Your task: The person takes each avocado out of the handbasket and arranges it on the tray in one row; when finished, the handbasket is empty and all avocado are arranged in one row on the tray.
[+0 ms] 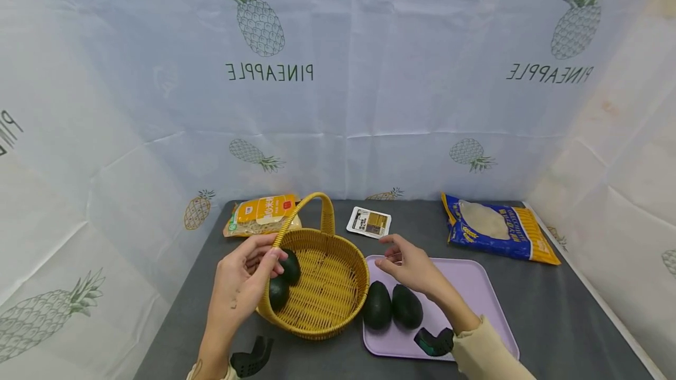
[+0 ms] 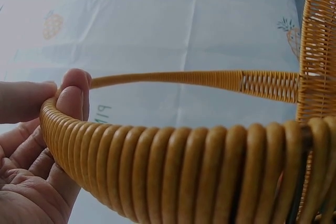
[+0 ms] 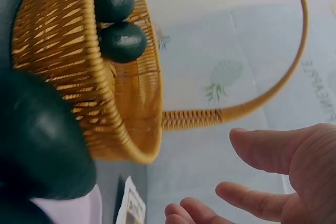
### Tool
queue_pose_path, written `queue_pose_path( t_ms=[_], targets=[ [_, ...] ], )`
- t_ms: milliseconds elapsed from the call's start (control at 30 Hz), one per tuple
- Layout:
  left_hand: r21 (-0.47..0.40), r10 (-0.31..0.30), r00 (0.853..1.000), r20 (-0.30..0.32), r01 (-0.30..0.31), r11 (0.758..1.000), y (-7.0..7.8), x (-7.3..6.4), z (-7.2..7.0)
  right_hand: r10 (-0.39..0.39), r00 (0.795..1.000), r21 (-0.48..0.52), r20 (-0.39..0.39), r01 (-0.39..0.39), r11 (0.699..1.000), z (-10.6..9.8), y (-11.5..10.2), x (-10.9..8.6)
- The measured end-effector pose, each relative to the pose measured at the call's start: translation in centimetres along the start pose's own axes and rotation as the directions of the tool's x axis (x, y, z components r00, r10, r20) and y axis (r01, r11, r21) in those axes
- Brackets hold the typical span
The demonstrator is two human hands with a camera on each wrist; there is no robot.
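Observation:
My left hand [image 1: 239, 277] pinches the handle of a yellow woven basket [image 1: 338, 327] between thumb and fingers; the left wrist view shows the grip on the wrapped handle [image 2: 157, 156] close up. Two dark green avocados [image 3: 123, 41] lie inside the basket, against its left side in the head view. Above a lilac tray [image 1: 470, 286], my right hand [image 1: 414, 265] hovers with loosely bent fingers and nothing in them. Two more avocados, one of them this avocado [image 1: 406, 306], lie side by side on the tray, next to the basket.
Behind the basket lies an orange-and-clear food packet [image 1: 264, 216]. A small white-framed packet [image 1: 369, 222] is at the back middle, and a blue-and-yellow bag [image 1: 496, 230] at the back right. Pineapple-printed cloth [image 1: 396, 104] surrounds the dark table [image 1: 570, 321].

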State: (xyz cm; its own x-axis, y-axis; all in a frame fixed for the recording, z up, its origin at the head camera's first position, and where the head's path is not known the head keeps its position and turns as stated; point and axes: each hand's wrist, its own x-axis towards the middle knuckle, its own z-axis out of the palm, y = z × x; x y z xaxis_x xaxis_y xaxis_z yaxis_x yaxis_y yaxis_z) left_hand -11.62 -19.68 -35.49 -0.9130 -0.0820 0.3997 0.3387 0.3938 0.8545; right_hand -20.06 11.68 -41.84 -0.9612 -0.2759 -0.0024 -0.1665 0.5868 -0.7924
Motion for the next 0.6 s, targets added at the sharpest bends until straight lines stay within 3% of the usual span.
queue_pose_path(
  t_ms=[300, 600],
  targets=[
    [-0.008, 0.004, 1.0, 0.004, -0.004, 1.0, -0.1, -0.1, 0.0, -0.072, 0.995, -0.086, 0.064, 0.078, 0.993, 0.8, -1.8, 2.5],
    [-0.019, 0.015, 1.0, 0.007, -0.015, 1.0, -0.3, 0.1, 0.0, -0.078, 0.983, -0.021, 0.166, 0.083, 0.996, 1.3, -3.3, 4.1]
  ],
)
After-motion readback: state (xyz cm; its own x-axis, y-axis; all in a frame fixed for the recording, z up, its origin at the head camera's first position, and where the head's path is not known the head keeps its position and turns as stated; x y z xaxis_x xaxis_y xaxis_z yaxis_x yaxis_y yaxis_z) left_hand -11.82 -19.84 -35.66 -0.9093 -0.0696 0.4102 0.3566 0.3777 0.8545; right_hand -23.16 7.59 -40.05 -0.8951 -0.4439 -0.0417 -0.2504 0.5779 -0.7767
